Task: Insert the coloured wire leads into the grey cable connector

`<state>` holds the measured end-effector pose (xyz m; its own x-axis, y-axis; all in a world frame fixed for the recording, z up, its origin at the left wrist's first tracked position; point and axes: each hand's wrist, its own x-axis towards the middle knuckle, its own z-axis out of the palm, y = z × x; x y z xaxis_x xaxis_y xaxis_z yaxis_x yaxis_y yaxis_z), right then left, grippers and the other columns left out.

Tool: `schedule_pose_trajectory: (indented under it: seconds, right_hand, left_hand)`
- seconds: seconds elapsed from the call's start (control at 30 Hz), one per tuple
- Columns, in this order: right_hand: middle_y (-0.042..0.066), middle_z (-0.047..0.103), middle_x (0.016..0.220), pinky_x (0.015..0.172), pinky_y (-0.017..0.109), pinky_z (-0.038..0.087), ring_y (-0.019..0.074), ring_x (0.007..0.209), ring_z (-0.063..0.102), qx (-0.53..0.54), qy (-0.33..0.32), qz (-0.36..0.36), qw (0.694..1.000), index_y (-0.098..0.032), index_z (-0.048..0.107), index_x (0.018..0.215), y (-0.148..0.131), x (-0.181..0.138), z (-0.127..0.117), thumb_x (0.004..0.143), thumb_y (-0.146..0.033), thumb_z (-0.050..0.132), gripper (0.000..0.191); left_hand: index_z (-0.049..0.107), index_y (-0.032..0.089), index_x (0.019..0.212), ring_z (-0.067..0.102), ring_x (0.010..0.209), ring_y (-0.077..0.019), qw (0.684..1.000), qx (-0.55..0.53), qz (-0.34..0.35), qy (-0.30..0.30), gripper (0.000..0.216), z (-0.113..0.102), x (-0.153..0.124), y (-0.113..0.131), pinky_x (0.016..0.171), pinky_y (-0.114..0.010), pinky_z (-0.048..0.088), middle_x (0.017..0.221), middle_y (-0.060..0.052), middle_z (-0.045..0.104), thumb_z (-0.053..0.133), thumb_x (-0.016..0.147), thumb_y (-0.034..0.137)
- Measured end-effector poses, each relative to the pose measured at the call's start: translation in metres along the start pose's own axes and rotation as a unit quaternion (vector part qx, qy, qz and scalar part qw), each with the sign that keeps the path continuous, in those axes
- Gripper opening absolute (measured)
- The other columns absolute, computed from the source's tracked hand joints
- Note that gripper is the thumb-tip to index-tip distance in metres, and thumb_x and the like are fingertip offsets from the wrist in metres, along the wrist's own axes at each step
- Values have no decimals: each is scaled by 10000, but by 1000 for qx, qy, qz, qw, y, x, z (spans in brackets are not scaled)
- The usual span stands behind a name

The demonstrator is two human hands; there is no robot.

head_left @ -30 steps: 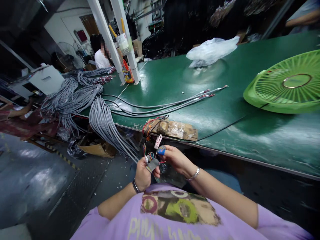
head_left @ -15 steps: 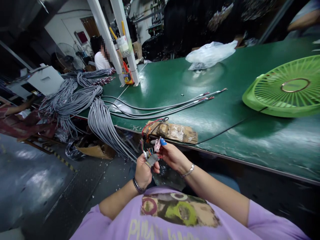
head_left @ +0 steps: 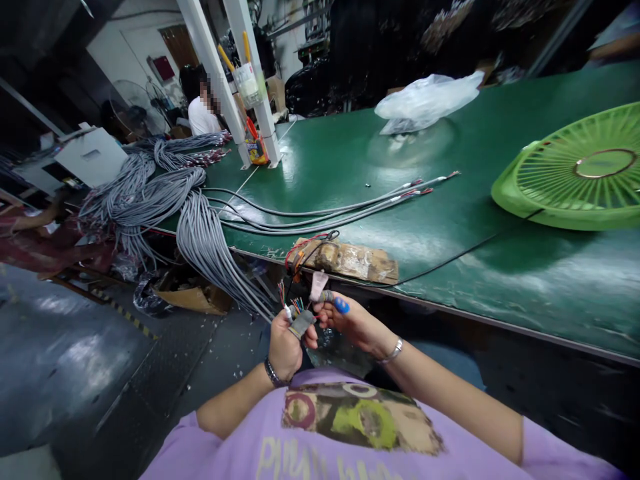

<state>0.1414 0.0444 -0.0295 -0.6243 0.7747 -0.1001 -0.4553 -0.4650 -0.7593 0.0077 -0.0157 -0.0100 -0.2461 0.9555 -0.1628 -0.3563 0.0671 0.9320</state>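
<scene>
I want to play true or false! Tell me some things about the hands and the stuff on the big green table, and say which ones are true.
1. The fan grille on the table is green. True.
2. The right hand pinches a small pale connector. True.
3. The plastic bag lies on the floor. False: it lies on the green table, at its far side.
4. The left hand is empty. False: it grips a bunch of coloured wires.
5. The grey cable bundle hangs over the table edge. True.
</scene>
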Motion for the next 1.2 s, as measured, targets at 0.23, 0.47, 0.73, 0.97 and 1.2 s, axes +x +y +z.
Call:
schedule_pose_trajectory:
  seconds: [0.23, 0.47, 0.73, 0.97, 1.2]
  right_hand:
    - [0, 586, 690, 651, 275, 391, 126, 648, 489, -187, 64, -76, 977, -166, 608, 734, 2, -16, 14, 658, -415, 725, 286]
    - [-39, 483, 555, 530, 237, 330, 85, 521, 380, -158, 121, -55, 978, -172, 551, 637, -12, -3, 24, 649, -392, 715, 275]
    - [-6, 560, 686, 581, 250, 385, 100, 594, 452, -107, 44, -21, 993, -167, 614, 783, 0, -12, 18, 636, -364, 733, 273]
    - [-25, 542, 560, 547, 256, 352, 104, 528, 436, -197, 63, -64, 976, -183, 554, 677, -8, -10, 33, 668, -452, 693, 303]
    - [-32, 518, 545, 521, 247, 324, 96, 516, 412, -211, 77, -60, 973, -179, 539, 663, -6, -7, 36, 652, -491, 692, 348]
  left_hand:
    - [554, 153, 674, 489, 338, -84, 1000, 8, 20, 11, 263, -5, -2, -10, 349, -187, 356, 467, 31, 582, 681, 682, 383]
    - [578, 149, 677, 525, 366, -99, 997, 71, 28, -31, 307, -14, -7, -16, 376, -203, 407, 490, 16, 603, 682, 682, 438]
    - [553, 153, 657, 489, 340, -82, 999, 32, 20, 19, 339, -10, -3, -10, 358, -188, 363, 474, 27, 586, 695, 652, 460]
    - [552, 151, 618, 522, 376, -96, 996, 85, 23, -35, 338, -12, -7, -13, 390, -203, 399, 489, 7, 594, 657, 703, 461]
    - [546, 156, 634, 498, 343, -90, 999, 46, 21, 9, 328, -11, -4, -10, 361, -198, 371, 468, 20, 584, 679, 659, 454]
